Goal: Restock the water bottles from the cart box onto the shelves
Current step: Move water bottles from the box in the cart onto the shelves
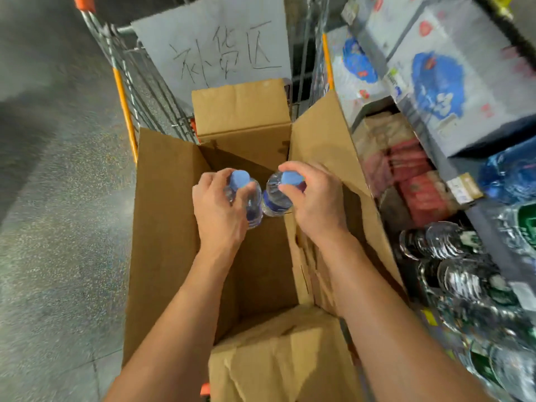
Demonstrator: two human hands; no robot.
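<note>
Both hands, left (216, 206) and right (314, 198), each grip a clear blue-capped plastic water bottle (253, 206) (275, 198) over the open brown cardboard box (165, 227).

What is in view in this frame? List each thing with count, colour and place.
water bottles: two, clear with blue caps, held over the open box
cardboard box: one, brown, flaps open, in the cart
cart: one, metal wire with orange trim, on the grey floor
sign: one, grey with handwritten characters, at the cart's far end
shelves: right side, holding white-and-blue packs, red packs, wrapped bottles
left hand: grips one bottle
right hand: grips the other by its cap
</note>
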